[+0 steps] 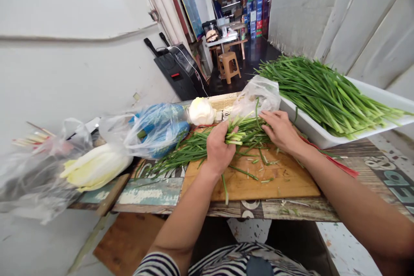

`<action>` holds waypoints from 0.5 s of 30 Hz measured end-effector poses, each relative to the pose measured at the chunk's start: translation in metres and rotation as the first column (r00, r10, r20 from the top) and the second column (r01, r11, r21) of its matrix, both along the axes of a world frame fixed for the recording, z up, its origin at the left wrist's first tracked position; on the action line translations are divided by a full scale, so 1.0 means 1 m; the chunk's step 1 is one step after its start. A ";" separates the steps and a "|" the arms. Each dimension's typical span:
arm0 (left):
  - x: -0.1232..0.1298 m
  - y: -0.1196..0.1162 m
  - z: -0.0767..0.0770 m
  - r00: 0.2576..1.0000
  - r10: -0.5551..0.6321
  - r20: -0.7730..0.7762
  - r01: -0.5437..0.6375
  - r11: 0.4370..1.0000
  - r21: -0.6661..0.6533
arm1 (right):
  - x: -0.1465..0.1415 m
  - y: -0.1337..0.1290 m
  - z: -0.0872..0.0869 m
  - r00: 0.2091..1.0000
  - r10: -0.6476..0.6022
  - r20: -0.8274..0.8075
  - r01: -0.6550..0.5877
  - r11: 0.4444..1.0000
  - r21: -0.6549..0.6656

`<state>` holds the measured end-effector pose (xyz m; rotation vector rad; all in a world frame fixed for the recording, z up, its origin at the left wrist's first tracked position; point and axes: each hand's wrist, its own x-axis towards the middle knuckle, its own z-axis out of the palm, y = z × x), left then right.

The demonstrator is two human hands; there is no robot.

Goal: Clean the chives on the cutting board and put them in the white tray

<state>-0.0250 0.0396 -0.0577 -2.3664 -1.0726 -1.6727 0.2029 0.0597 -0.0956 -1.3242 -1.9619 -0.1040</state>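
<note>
My left hand (220, 146) is closed round a bunch of garlic chives (235, 134), the pale cut ends poking out past the thumb and the long green leaves trailing left over the table. At the right side of the loose chives on the wooden cutting board (239, 185), my right hand (280, 131) has its fingers apart, fingertips at the stems; no firm hold shows there. Short trimmings and stray stalks lie scattered on the board below both hands. A white tub (318, 139) at the right carries a large heap of garlic chives (323, 95).
Behind the hands sit a clear plastic bag (258, 92) and a white cabbage head (201, 112). Leftward lie a bagged blue bundle (161, 127), a napa cabbage (100, 166) and a wooden handle (113, 194) over the table edge. A stool (229, 67) stands beyond.
</note>
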 end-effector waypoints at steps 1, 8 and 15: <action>0.000 0.000 0.001 1.000 -0.002 0.015 0.002 1.000 0.014 | -0.001 0.003 -0.001 1.000 0.006 -0.010 -0.006 1.000 -0.005; 0.000 -0.003 0.007 0.999 -0.050 -0.019 0.050 0.999 0.019 | -0.003 -0.014 0.029 0.969 0.109 -0.221 -0.097 0.993 0.062; -0.001 -0.001 -0.002 0.962 -0.189 -0.196 0.166 0.978 -0.129 | -0.020 -0.046 0.047 0.727 0.127 -0.675 -0.362 0.906 -0.220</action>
